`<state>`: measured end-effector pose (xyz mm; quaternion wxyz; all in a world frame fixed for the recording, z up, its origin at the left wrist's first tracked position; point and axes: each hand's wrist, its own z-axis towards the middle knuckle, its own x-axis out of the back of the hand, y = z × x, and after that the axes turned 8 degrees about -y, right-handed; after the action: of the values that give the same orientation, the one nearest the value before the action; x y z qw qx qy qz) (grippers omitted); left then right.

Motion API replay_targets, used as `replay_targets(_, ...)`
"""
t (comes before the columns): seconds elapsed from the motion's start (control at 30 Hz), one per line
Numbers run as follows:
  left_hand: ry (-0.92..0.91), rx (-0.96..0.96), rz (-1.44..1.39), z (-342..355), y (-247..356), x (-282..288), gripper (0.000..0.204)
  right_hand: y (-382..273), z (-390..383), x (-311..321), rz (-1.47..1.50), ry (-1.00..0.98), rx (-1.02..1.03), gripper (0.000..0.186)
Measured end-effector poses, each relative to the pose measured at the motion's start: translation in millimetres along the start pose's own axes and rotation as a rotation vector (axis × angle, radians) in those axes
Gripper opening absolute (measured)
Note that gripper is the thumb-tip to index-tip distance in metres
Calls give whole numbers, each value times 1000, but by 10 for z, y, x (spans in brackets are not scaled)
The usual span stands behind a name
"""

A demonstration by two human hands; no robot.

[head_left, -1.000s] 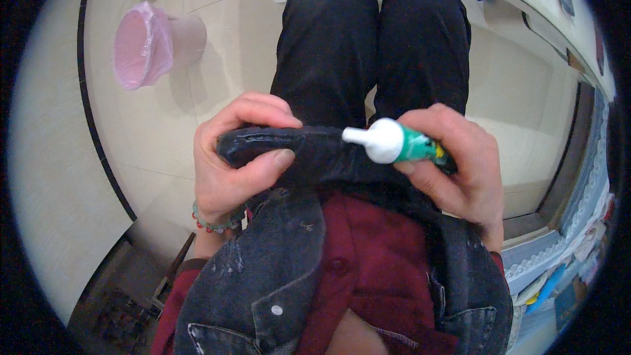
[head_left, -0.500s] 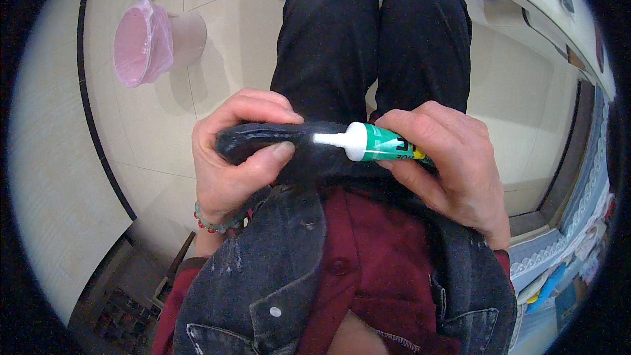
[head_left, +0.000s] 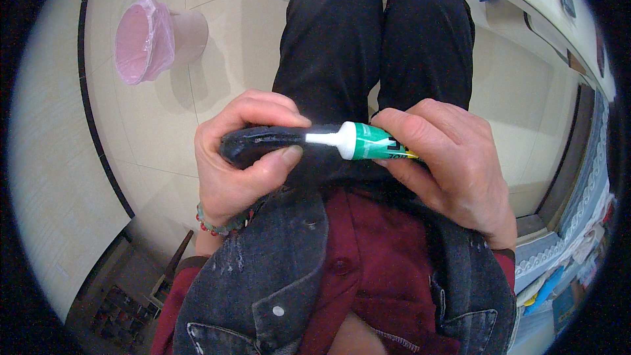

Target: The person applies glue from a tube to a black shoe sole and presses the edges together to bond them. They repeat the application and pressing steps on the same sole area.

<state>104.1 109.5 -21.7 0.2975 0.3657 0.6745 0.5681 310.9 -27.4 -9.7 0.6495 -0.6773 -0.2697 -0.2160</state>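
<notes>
My left hand [head_left: 246, 158] is closed around a black, rounded object [head_left: 253, 141] with a glossy wet-looking groove along its top. Thumb and fingers pinch it from both sides; its exact kind I cannot make out, as it blends into the dark trousers. A green glue tube [head_left: 371, 141] with a long white nozzle [head_left: 322, 138] lies sideways in my right hand [head_left: 447, 158]. Thumb and fingers grip its rear part, hiding the tube's end. The nozzle tip meets the groove just beyond my left fingertips.
Below my hands are my black trouser legs [head_left: 332, 39]. A pink bin [head_left: 190, 36] with a plastic liner stands on the tiled floor at the far left. A white table edge [head_left: 526, 0] curves along the far right, and lace-trimmed cloth [head_left: 559, 240] hangs at the right.
The tube and its nozzle tip have slid slightly left along the groove, closer to my left fingertips. My left hand and the black object have shifted a little to the right.
</notes>
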Motion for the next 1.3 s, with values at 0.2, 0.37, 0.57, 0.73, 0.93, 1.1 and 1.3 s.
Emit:
replay_targets(0.2,11,2,-5,-1,3,-22,25,-8,-9,62,-24,-23,-9,38)
replay_targets(0.37,14,4,0,2,11,-29,25,-1,-33,103,-82,-41,-16,38)
replay_targets(0.57,14,4,5,-1,14,-53,25,23,-20,86,-24,-3,27,40)
replay_targets(0.73,19,5,8,-23,19,-61,25,7,-29,96,-63,-13,45,40)
replay_targets(0.93,12,-4,16,-19,14,-58,25,1,-45,145,-55,-21,18,40)
replay_targets(1.1,21,14,16,-26,26,-67,25,1,-27,120,-60,-15,54,39)
replay_targets(1.3,27,1,13,-25,28,-79,25,12,-47,141,-69,-22,32,40)
